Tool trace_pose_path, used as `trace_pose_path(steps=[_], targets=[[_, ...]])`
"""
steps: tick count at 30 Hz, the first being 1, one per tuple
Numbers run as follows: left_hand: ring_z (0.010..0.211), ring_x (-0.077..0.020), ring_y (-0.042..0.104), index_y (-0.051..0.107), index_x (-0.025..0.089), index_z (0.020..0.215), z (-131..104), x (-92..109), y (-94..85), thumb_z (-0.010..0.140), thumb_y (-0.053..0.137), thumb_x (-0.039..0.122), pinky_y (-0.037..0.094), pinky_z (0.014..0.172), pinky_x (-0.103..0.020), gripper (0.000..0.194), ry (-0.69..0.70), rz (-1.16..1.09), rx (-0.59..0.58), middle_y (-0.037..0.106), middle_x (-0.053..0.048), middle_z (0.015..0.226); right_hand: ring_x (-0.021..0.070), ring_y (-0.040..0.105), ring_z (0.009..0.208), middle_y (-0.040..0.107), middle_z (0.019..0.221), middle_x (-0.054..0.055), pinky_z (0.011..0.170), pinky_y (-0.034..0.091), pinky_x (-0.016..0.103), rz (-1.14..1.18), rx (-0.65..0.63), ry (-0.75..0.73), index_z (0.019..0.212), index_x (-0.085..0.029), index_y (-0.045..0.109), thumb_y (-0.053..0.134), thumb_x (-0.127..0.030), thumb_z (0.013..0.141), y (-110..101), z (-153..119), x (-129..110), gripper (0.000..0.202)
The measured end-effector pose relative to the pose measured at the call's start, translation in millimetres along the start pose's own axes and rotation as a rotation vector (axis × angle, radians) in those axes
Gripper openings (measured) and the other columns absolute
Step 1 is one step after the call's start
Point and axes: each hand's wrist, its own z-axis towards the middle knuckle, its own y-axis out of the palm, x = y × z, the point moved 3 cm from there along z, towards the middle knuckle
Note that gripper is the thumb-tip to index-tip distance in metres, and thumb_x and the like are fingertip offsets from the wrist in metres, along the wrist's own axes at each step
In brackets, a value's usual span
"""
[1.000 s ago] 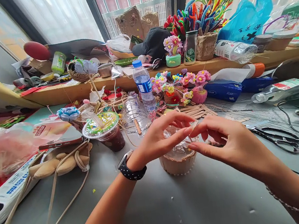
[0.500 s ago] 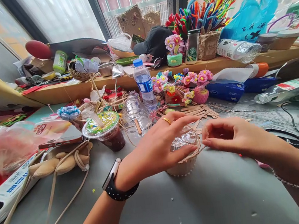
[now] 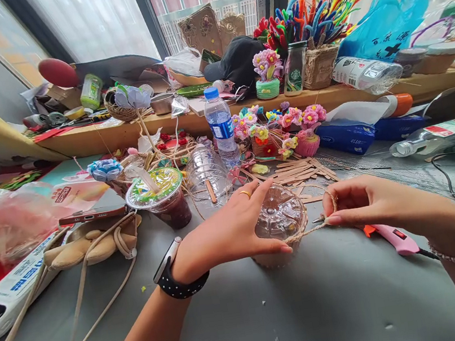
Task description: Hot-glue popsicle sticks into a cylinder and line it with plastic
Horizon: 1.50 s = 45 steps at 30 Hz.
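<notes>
In the middle of the grey table (image 3: 241, 316) stands a cut plastic bottle base (image 3: 281, 214), clear bottom up, its lower side wrapped in a pale material. My left hand (image 3: 236, 226) rests on its left side, thumb across the front and fingers over the back, holding it. Twine (image 3: 311, 231) runs from the bottle's rim to my right hand (image 3: 352, 203), whose thumb and fingers pinch it just to the right. Behind those fingertips the metal tip of a pink glue gun (image 3: 395, 237) shows on the table.
A lidded drink cup (image 3: 174, 215) and a clear plastic bottle piece (image 3: 198, 177) stand left of the hands. Wooden sticks (image 3: 304, 170) lie behind. A capped water bottle (image 3: 221, 131) and yarn flowers (image 3: 305, 119) line the back. A phone (image 3: 93, 215) and pouch (image 3: 89, 251) are at left.
My right hand has moved right, drawing a longer stretch of twine from the bottle. My left fingers have shifted back, baring more of the bottle's bottom. The pink glue gun has come into fuller view.
</notes>
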Motion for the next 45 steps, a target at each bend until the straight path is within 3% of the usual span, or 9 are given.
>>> trace_pose_path(steps=[5,9,14,21,30,45], targets=[[0.125,-0.0265,0.027,0.019,0.016,0.133,1,-3,-3.9,0.064,0.058,0.057,0.026,0.101,-0.037,0.090,0.012,0.004,-0.013,0.031,-0.013,0.135,0.0082,0.046,0.056,0.055,0.067,0.000,0.043,0.034,0.018,-0.004,-0.010,0.021,0.071,-0.018,0.058,0.061,-0.040,0.066,-5,0,4,0.024],[0.127,-0.0248,0.024,0.023,0.016,0.132,4,-7,-7.6,0.064,0.061,0.052,0.024,0.103,-0.035,0.086,0.080,-0.002,-0.032,0.028,-0.012,0.137,0.0080,0.045,0.054,0.053,0.061,-0.002,0.043,0.033,0.018,-0.067,-0.004,0.028,0.070,-0.019,0.058,0.059,-0.044,0.067,-3,1,3,0.025],[0.129,-0.0222,0.020,0.017,0.013,0.134,6,-8,-8.9,0.065,0.059,0.055,0.021,0.105,-0.033,0.091,0.111,-0.055,-0.037,0.024,-0.012,0.140,0.0088,0.047,0.055,0.054,0.061,-0.002,0.046,0.035,0.019,-0.088,0.030,0.030,0.073,-0.019,0.059,0.058,-0.048,0.067,-3,2,3,0.029],[0.131,-0.0191,0.013,0.015,0.016,0.134,11,-2,-7.9,0.070,0.056,0.052,0.016,0.107,-0.033,0.085,0.171,-0.087,0.070,0.020,-0.008,0.142,0.0095,0.046,0.057,0.054,0.061,-0.001,0.049,0.034,0.020,-0.065,0.059,0.002,0.072,-0.018,0.058,0.060,-0.043,0.067,-2,4,-2,0.025],[0.129,-0.0231,0.020,0.020,0.018,0.133,15,6,1.3,0.071,0.056,0.048,0.020,0.105,-0.041,0.077,0.198,-0.001,0.110,0.024,-0.009,0.140,0.0101,0.047,0.058,0.055,0.061,-0.002,0.051,0.035,0.020,-0.088,0.087,-0.026,0.072,-0.019,0.057,0.059,-0.043,0.068,0,4,-3,0.024],[0.128,-0.0237,0.022,0.023,0.016,0.132,15,7,2.9,0.072,0.053,0.044,0.019,0.104,-0.042,0.072,0.191,0.046,0.097,0.026,-0.010,0.139,0.0091,0.048,0.057,0.055,0.059,-0.002,0.050,0.035,0.019,-0.056,0.110,-0.021,0.071,-0.019,0.056,0.060,-0.041,0.067,1,6,-7,0.023]])
